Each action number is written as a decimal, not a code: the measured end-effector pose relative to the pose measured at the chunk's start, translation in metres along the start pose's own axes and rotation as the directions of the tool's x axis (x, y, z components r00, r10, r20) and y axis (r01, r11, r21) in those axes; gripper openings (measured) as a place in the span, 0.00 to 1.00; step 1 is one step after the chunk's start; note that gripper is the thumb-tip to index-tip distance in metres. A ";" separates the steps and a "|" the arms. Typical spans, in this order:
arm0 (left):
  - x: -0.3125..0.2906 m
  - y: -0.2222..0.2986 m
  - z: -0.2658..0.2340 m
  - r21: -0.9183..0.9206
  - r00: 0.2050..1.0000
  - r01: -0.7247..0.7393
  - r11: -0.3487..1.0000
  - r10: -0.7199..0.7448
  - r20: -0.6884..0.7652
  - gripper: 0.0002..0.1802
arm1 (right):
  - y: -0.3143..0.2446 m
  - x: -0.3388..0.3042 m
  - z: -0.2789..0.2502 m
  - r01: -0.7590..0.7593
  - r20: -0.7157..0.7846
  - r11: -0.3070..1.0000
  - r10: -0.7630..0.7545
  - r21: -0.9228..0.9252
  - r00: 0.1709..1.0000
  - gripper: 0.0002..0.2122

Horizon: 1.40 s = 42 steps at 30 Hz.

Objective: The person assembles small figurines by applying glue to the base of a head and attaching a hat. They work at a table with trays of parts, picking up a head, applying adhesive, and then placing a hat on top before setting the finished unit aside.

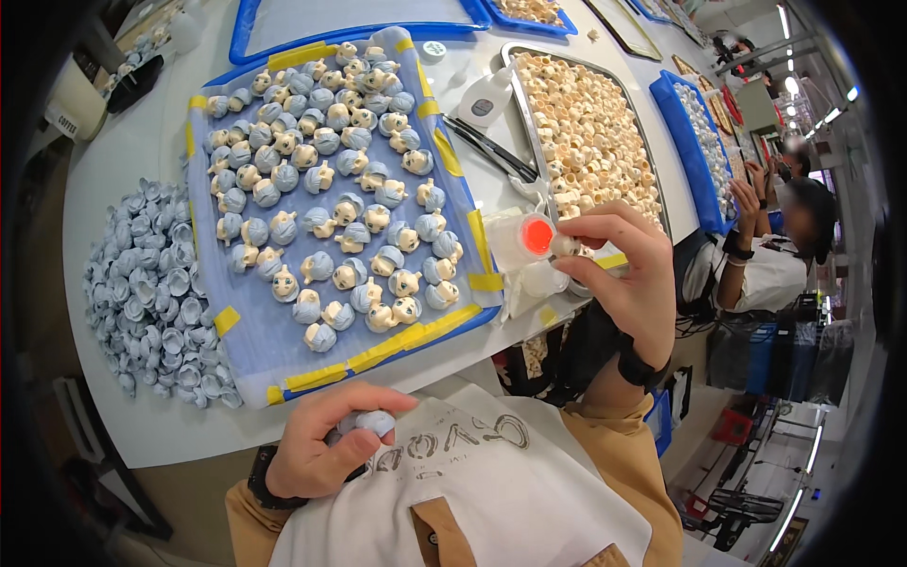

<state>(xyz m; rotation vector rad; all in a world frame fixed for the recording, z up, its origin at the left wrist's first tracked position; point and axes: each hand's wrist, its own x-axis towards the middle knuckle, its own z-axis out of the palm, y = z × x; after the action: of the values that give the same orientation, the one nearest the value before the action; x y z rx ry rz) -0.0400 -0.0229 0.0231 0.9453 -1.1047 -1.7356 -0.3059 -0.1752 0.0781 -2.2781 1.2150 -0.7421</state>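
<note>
My left hand, low in front of my apron, is closed around a pale blue hair piece; the fingers hide part of it. Between thumb and forefinger, my right hand pinches a small cream doll head, beside a translucent cup that has a bright orange-red round face. To the left, a blue tray lined with pale sheeting and yellow tape bears many doll heads with blue hair. A heap of loose blue hair shells lies left of it on the table.
A metal tray of cream head parts stands at the right, beside a white bottle and black-handled tweezers. Farther right is a blue bin. A co-worker sits beyond it. A cream mug stands far left.
</note>
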 end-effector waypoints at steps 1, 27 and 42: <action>0.000 -0.002 -0.003 0.046 0.999 -0.037 0.998 0.037 0.011 0.18 | 0.001 0.002 0.000 0.009 0.007 1.000 -0.009 -0.016 1.000 0.12; 0.003 -0.001 0.005 -0.192 0.977 -0.074 0.979 0.032 -0.211 0.21 | -0.024 -0.035 0.050 0.191 -0.300 0.954 -0.117 0.231 0.947 0.15; 0.000 -0.005 0.000 0.047 0.960 -0.156 0.987 0.163 -0.229 0.17 | -0.064 -0.024 0.080 0.347 0.083 0.869 -0.399 0.353 0.913 0.17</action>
<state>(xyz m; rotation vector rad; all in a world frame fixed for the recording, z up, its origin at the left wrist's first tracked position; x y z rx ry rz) -0.0411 -0.0216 0.0181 1.0195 -1.0244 -1.4423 -0.2268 -0.1111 0.0507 -2.2519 0.5267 -0.8171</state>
